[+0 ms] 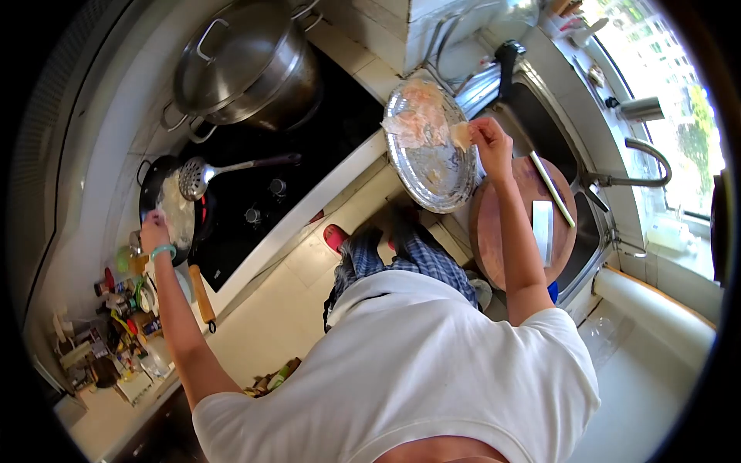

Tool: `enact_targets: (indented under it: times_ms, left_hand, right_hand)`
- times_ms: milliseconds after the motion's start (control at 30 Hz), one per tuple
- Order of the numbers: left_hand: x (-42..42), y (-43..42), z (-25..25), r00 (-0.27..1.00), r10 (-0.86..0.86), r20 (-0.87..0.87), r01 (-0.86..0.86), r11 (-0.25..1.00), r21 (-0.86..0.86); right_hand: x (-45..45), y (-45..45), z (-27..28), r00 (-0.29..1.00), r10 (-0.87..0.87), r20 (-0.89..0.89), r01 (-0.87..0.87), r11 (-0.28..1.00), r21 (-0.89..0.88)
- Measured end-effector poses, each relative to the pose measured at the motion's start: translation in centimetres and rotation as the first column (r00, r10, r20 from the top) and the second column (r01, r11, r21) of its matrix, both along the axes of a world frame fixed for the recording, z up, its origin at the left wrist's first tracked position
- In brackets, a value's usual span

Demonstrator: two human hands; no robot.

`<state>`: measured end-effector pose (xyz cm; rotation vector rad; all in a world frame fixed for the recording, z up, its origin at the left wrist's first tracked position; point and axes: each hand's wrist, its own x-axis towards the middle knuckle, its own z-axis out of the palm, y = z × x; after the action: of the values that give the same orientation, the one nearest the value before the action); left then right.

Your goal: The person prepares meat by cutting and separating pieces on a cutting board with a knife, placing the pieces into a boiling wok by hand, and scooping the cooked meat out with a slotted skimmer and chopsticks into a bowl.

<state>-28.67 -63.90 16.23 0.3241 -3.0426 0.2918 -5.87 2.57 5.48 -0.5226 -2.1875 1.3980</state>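
My right hand (pixel 492 143) pinches a thin, pale slice of raw meat or fish (pixel 461 136) at the edge of an oval silver tray (pixel 437 202). More pinkish raw slices (pixel 421 116) lie spread over the tray's far part. Over at the left, my left hand (pixel 154 229), with a pale green bangle at the wrist, is above the near side of a black wok (pixel 147 197). Its fingers are pressed together, and what they hold is too small to name. Whitish liquid (pixel 179 212) fills the wok. A metal skimmer (pixel 199 179) rests across the wok's right side.
A large lidded steel pot (pixel 247 69) stands on the black cooktop (pixel 270 193). The wok's wooden handle (pixel 202 297) juts toward me. A round chopping board (pixel 494 231) bearing a cleaver (pixel 543 231) overlaps the sink (pixel 540 116). Bottles and jars (pixel 127 324) crowd the left counter.
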Motion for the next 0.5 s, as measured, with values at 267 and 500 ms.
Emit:
enact_targets:
  times_ms: [267,500]
  left_hand:
    - [9.0,27.4,10.2,0.657,-0.715,-0.242,0.752,0.593,0.288]
    - [21.9,47.4,-3.6,-0.061,-0.985,-0.164,0.705,-0.159,0.691]
  right_hand:
    - [11.0,-1.1,3.2,0.966,-0.257,0.039,0.257,0.919,-0.298]
    - [21.0,-1.3,-2.8,0.739,-0.626,0.250,0.612,0.778,0.140]
